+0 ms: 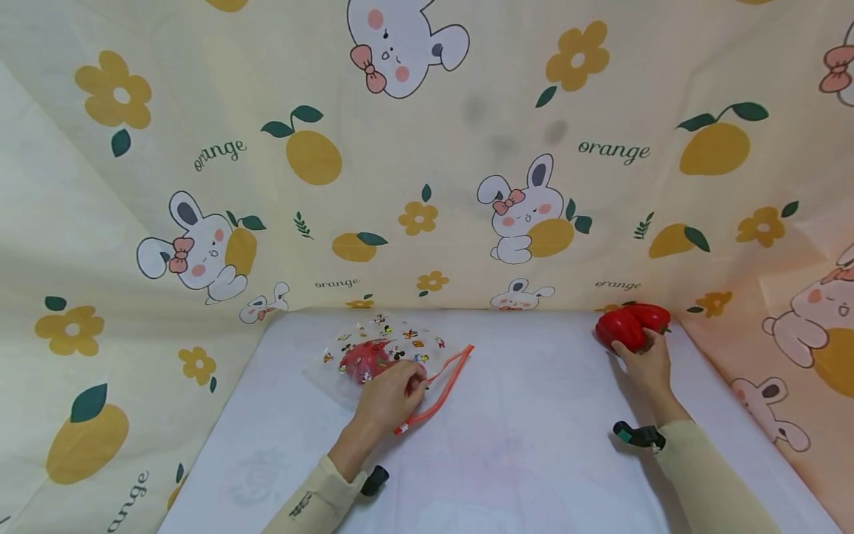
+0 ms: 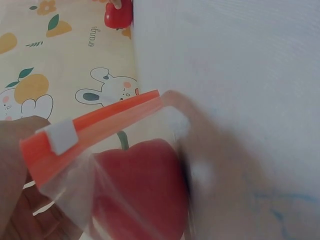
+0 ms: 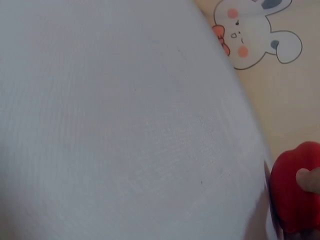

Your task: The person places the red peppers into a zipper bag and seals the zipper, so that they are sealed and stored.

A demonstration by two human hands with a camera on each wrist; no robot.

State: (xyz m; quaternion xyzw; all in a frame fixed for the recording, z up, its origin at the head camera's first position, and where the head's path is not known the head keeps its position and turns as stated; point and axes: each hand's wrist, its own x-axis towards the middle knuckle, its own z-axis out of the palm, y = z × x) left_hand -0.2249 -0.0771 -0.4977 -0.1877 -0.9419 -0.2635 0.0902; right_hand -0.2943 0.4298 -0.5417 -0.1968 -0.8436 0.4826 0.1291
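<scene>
On the left of the table lies a clear zip bag (image 1: 347, 337) with small cartoon prints and an orange zip strip (image 1: 437, 404). A pinkish-red fruit with green tips (image 1: 365, 361) shows through the plastic. My left hand (image 1: 390, 393) holds the bag near its zip edge, its fingers curled. Close by, a red bell pepper (image 2: 140, 192) with a green stem stands partly behind the plastic; whether it is inside cannot be told. At the back right my right hand (image 1: 647, 367) grips a red bell pepper (image 1: 619, 328), thumb on its side. Another red pepper (image 1: 650, 317) touches it.
The white table (image 1: 520, 415) meets a patterned cloth backdrop (image 1: 440, 148) at the back and a cloth side (image 1: 800, 356) on the right. A white slider (image 2: 62, 137) sits on the zip strip. Dark wrist cameras (image 1: 375, 480) are strapped at both cuffs.
</scene>
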